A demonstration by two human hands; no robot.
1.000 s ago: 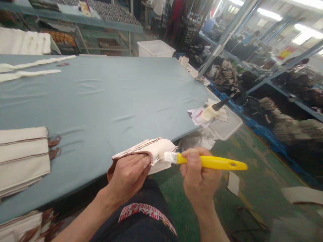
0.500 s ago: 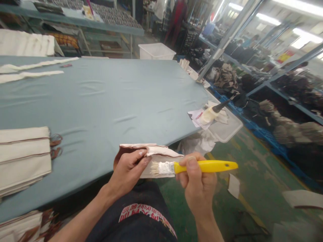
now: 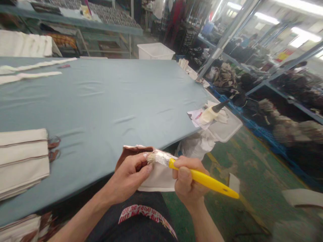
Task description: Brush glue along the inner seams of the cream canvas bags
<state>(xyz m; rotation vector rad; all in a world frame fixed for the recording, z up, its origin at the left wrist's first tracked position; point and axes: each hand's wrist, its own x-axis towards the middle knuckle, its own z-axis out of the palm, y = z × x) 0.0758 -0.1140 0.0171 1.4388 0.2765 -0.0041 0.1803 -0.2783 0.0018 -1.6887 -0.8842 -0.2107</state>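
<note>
Between thumb and fingers, my left hand [image 3: 133,171] pinches a cream fabric piece [image 3: 158,178] with a brown inner side, held at the table's near edge. My right hand [image 3: 190,181] grips the yellow handle of a paintbrush [image 3: 209,183]. White paste coats the base of its bristles, which lie at the fabric's upper edge, close to my left fingertips. The far part of the fabric is partly hidden behind the brush and fingers.
A blue-grey covered table [image 3: 101,101] spreads ahead. Stacked cream pieces [image 3: 24,158] lie left. At the right edge, a pale glue-coated container [image 3: 208,114] with a dark handle sits by a clear plastic tray [image 3: 229,126]. A white bin [image 3: 155,51] stands beyond.
The brush has moved up and left to the fabric's upper edge, its handle end swinging downward. The fabric has tilted, showing more of its cream face.
</note>
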